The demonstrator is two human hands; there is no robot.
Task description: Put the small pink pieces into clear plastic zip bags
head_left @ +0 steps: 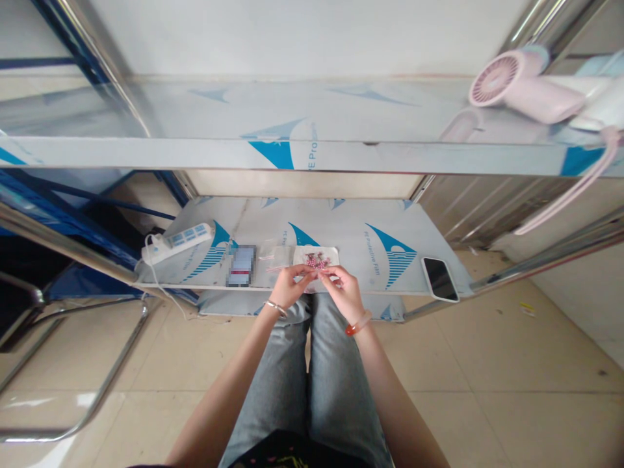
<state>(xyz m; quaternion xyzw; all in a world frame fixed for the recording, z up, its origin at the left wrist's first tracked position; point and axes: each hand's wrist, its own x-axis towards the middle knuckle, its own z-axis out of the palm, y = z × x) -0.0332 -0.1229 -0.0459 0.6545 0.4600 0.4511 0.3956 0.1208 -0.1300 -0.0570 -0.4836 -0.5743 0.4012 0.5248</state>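
My left hand (292, 284) and my right hand (344, 288) meet fingertip to fingertip above the front edge of the lower shelf. Both are pinched closed; whatever sits between the fingers is too small to name. Just beyond them lies a white sheet or shallow tray (300, 253) bearing a pile of small pink beads (319, 261), partly hidden by my fingers. Left of it is a clear plastic bag (273, 252) with something thin and pale in it. A silver bracelet circles my left wrist, an orange and white bangle my right.
A blurred-out phone-like rectangle (241, 265) and a white power strip (178, 240) with a hanging cord are on the left. A smartphone (440, 279) overlaps the right front edge. Above runs an upper shelf (195, 153) with a pink hair dryer (526, 88). A metal-framed chair (107, 364) stands left.
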